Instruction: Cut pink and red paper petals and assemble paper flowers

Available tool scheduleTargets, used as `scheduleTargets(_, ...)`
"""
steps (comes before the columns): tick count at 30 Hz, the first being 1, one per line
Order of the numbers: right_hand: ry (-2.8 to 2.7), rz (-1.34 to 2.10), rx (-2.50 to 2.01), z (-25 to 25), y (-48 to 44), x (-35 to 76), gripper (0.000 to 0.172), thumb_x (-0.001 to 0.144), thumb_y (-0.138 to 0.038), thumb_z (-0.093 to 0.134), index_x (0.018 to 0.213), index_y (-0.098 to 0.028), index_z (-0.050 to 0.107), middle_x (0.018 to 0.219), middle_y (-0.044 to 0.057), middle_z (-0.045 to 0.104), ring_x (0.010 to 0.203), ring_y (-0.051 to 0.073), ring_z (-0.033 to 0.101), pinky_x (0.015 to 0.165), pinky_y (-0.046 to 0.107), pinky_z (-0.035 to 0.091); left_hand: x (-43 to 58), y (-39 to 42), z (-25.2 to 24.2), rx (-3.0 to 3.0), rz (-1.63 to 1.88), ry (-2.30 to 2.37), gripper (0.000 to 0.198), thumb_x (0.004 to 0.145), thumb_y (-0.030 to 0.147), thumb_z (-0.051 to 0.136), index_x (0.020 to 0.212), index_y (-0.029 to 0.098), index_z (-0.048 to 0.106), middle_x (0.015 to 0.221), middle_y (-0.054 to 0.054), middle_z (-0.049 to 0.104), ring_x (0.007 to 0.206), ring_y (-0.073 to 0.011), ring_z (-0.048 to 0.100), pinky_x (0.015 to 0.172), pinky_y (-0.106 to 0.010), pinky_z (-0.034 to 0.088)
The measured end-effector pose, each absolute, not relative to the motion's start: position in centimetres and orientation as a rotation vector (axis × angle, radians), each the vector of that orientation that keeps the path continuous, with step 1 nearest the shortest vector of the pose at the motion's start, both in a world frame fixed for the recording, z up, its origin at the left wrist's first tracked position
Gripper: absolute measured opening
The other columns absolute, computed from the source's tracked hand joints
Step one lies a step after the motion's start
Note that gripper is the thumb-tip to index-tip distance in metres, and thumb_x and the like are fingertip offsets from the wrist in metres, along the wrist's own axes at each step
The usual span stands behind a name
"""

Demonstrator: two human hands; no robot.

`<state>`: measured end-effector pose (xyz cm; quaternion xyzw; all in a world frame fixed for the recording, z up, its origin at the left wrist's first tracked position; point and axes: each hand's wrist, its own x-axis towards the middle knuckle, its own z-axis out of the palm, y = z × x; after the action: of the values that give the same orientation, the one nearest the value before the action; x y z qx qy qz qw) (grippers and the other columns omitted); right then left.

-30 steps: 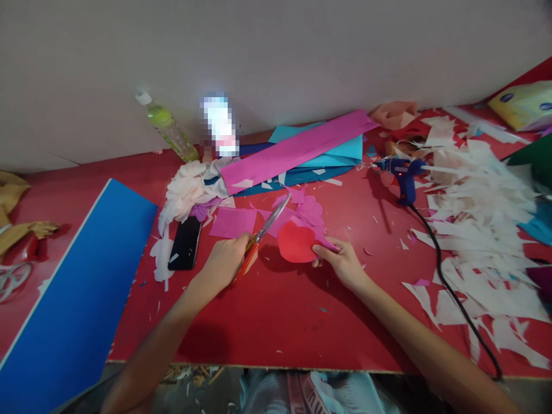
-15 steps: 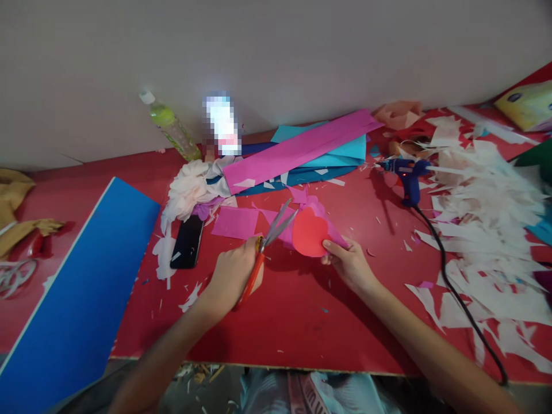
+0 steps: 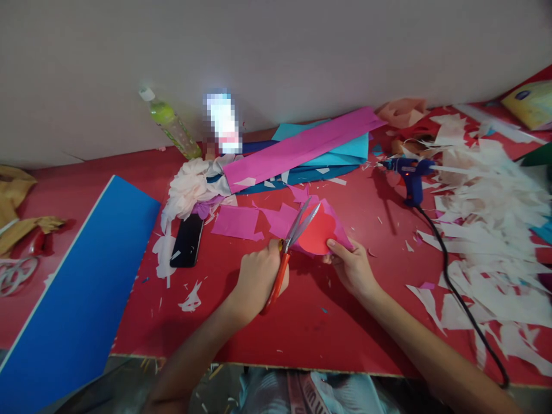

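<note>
My left hand is closed around the handles of red-handled scissors. Their parted blades point away from me and reach over the left edge of a red scalloped paper shape. Behind that shape lies magenta crepe paper, sticking out on its right side. Between thumb and fingers, my right hand pinches the red shape and the magenta paper together, just above the table. Magenta scraps lie beyond the scissors.
A blue glue gun with a black cord stands right, beside heaped white paper scraps. Rolled magenta crepe lies at the back. To the left are a black phone, a blue board and a leaning bottle.
My left hand has moved right with the scissors, bringing the blades onto the paper's left edge. The red shape and magenta paper have shifted slightly right and tilted in my right hand.
</note>
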<state>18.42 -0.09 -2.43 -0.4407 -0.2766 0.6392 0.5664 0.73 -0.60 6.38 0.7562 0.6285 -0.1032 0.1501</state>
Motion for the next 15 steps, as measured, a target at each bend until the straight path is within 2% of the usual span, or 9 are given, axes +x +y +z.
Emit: scheduleTargets(15,-0.667,1.478,-1.058,-2.72,-0.17,18.49,0.02,0.069,-0.031,0.072,0.059,-0.018,0.061,0.049,-0.002,0.059,0.044,0.01,0.053,0.047,0.022,0.045,0.95,-0.63,5.87,2.171,-0.346,1.819,0.023,0.083,0.017,0.032,0.099,0.014,0.048,0.072,-0.008,0.066,0.072,-0.0267,0.068,0.061,-0.033,0.049)
